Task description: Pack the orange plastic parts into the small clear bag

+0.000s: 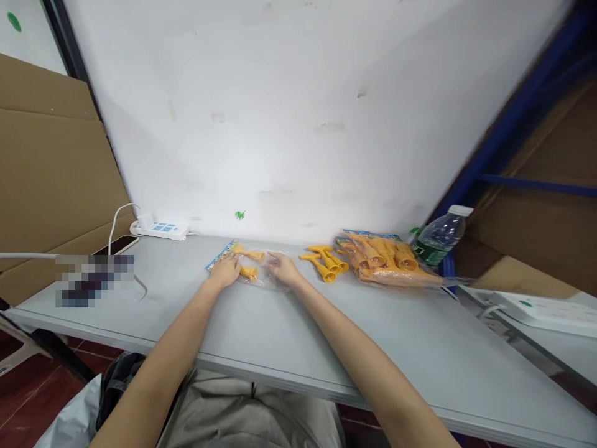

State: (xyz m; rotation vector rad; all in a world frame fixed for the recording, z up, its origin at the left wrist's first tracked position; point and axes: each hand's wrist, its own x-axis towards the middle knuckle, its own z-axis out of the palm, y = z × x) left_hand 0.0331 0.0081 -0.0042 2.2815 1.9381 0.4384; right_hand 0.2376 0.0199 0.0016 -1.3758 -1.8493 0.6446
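Note:
A clear plastic bag (273, 283) with a colourful printed header strip (215, 260) lies flat on the table. Inside it are yellow horn-shaped toys (249, 272). My left hand (226, 270) is on the bag at its printed end, its fingers closed over the plastic and close to the toys. At the opposite end, my right hand (282, 269) has its fingers bent onto the plastic edge; its fingertips are partly blurred. Just right of that hand lie several loose yellow horn-shaped toys (323, 269).
Filled bags of orange-yellow toys (387, 258) are piled at the right, beside a plastic water bottle (443, 236). A white power strip (163, 230), a phone (119, 244) and a cable occupy the left. Cardboard (51, 174) stands at the left; a white wall (298, 124) backs the grey table (265, 336).

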